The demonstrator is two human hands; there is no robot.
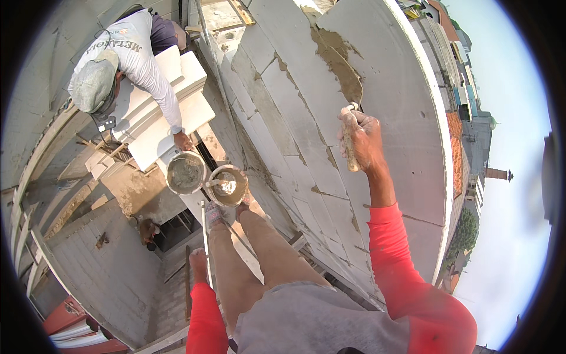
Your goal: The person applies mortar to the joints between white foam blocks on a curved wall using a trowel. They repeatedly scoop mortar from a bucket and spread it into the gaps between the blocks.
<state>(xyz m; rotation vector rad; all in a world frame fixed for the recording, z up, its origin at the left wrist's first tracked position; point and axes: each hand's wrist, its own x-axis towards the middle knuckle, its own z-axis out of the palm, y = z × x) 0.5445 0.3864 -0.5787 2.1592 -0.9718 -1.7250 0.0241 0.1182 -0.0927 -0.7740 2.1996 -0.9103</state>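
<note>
Right hand [361, 140]: fingers wrapped the trowel [352, 161]; mortar [333, 52] lay beyond them, its spreading apparently in hand, the next stroke probably needing steady pressure. Left hand [198, 264]: opening and hold indeterminable.

Sleeves [387, 239] glow bright red, the shirt front [318, 315] is grey, the trousers [274, 253] tan — while brown mortar [336, 54] streaks the pale grey wall [398, 147]. The trowel handle [351, 160] is light tan, the slabs [171, 133] creamy white.

Pale-handled trowel [352, 158], slightly tilted, against a ragged grey-brown mortar smear [335, 52].
</note>
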